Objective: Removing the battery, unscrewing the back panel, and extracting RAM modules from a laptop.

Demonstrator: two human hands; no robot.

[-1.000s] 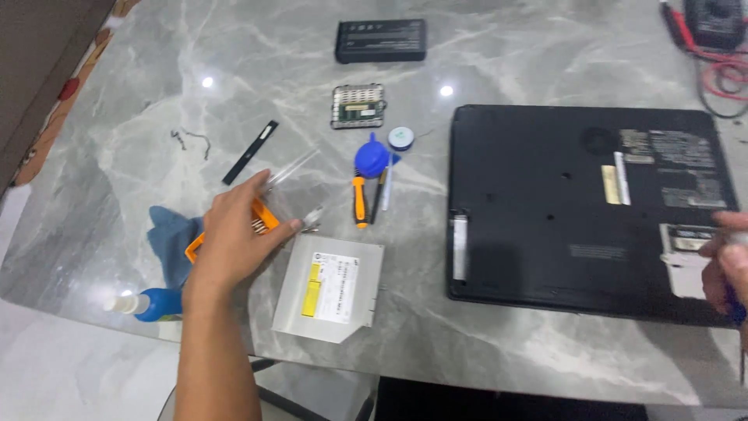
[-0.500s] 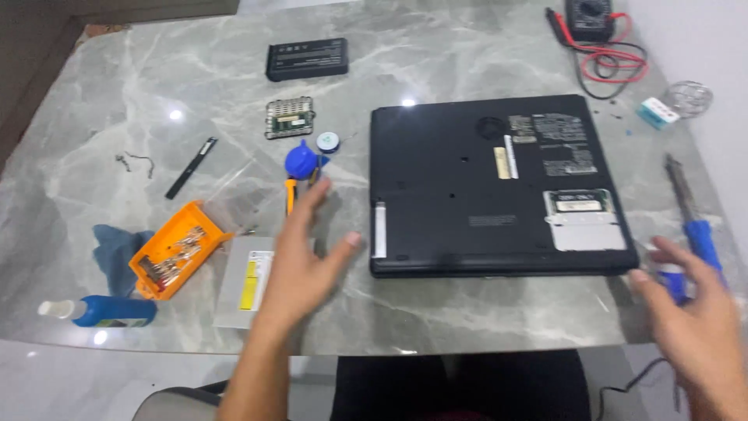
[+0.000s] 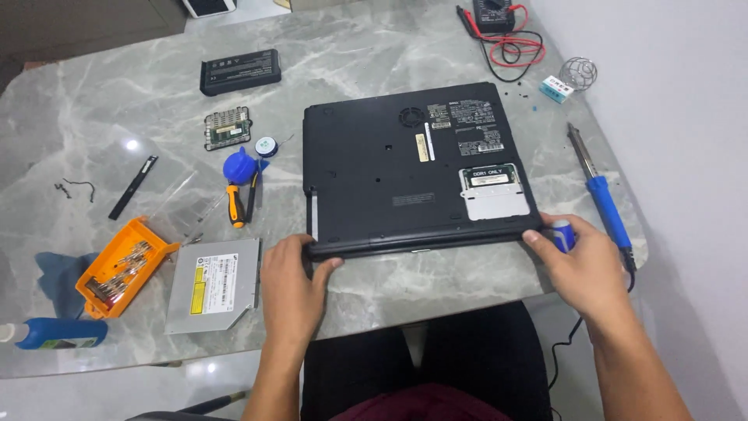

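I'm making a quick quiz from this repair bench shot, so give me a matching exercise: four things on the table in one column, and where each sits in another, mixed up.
Things:
1. laptop
2. soldering iron
3. optical drive
4. orange bit tray

Places:
A. left of the left hand, lying flat
B. far left, beside a blue cloth
C. upside down, near edge gripped by both hands
D. beyond the right hand, along the table's right edge

Pairs: 1-C, 2-D, 3-A, 4-B

optical drive (image 3: 212,284), orange bit tray (image 3: 125,267), multimeter (image 3: 499,13)
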